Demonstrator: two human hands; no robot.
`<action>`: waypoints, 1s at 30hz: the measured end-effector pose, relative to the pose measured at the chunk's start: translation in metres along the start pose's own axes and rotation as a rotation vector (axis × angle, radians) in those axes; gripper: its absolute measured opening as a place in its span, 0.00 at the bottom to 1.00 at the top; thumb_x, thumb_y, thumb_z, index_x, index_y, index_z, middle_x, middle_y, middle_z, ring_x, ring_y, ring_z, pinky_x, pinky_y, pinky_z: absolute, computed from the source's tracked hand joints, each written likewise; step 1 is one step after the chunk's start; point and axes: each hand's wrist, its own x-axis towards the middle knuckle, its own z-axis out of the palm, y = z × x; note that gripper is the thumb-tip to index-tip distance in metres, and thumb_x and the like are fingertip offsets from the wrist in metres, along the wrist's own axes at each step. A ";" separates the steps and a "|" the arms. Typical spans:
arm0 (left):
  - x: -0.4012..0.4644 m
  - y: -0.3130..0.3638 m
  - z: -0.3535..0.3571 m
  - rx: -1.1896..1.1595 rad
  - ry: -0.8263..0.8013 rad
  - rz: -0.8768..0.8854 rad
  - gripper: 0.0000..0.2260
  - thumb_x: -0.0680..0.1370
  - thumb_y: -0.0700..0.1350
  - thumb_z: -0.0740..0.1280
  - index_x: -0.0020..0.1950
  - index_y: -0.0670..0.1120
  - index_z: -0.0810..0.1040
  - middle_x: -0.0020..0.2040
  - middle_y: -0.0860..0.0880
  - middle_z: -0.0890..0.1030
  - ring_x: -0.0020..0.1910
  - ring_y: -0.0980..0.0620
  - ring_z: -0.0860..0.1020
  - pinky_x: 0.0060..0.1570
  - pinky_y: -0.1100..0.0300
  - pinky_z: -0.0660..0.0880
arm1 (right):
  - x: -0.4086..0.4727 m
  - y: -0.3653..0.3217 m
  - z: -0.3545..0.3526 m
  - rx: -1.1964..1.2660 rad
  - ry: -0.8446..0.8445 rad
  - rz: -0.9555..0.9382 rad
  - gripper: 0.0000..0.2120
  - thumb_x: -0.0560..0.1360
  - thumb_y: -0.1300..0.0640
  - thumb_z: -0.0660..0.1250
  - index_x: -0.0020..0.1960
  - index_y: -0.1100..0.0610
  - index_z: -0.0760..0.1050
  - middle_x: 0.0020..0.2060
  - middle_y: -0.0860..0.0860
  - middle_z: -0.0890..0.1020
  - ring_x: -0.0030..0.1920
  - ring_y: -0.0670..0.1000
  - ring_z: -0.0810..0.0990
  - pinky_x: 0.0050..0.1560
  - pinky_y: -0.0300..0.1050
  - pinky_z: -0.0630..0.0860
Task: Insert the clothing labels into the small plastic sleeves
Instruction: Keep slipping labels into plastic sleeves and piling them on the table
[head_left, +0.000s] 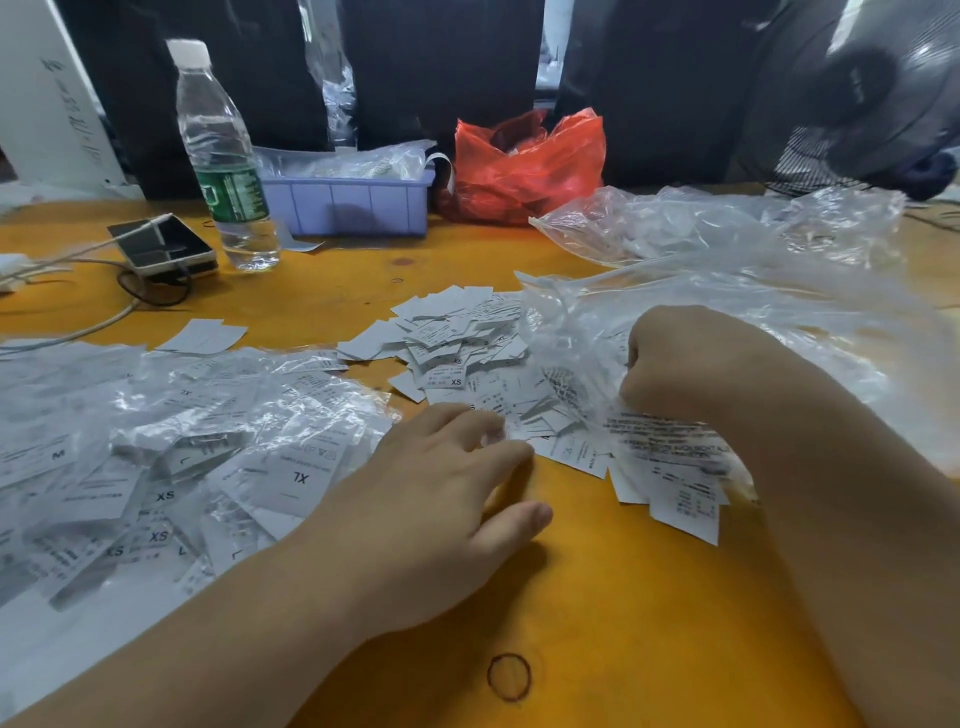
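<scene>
Loose white clothing labels (452, 343) lie in a heap at the middle of the orange table (597, 597). A pile of labels inside small clear plastic sleeves (171, 457) spreads over the left. My left hand (431, 499) reaches toward the near edge of the loose labels, fingers fairly straight, fingertips touching a label. My right hand (680, 364) is curled, fingers hidden, gripping a clear printed plastic sleeve (660, 441) at the right of the heap.
A water bottle (223, 156), a phone with cables (163, 247), a lilac tray (353, 200) and a red bag (524, 166) stand at the back. Large clear plastic bags (753, 270) cover the right. A fan (872, 93) is at the far right.
</scene>
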 end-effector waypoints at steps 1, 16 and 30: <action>0.000 0.001 0.001 -0.005 -0.002 -0.014 0.27 0.74 0.71 0.44 0.72 0.67 0.57 0.76 0.61 0.51 0.73 0.65 0.42 0.71 0.58 0.49 | 0.000 0.000 0.000 -0.007 -0.006 0.005 0.04 0.68 0.59 0.64 0.35 0.56 0.70 0.36 0.53 0.74 0.37 0.55 0.74 0.38 0.44 0.69; 0.004 0.008 0.003 0.055 0.056 0.011 0.28 0.79 0.64 0.47 0.78 0.58 0.52 0.77 0.64 0.52 0.70 0.66 0.43 0.66 0.70 0.41 | 0.003 -0.003 0.004 0.184 0.049 -0.012 0.06 0.72 0.61 0.64 0.38 0.58 0.68 0.34 0.52 0.71 0.30 0.49 0.67 0.27 0.41 0.62; -0.001 0.002 -0.018 -0.279 0.643 0.034 0.11 0.75 0.39 0.69 0.56 0.46 0.83 0.54 0.56 0.79 0.47 0.60 0.78 0.51 0.74 0.72 | -0.004 0.002 -0.013 0.196 0.315 0.005 0.12 0.70 0.68 0.61 0.54 0.63 0.74 0.43 0.56 0.75 0.36 0.53 0.73 0.33 0.43 0.71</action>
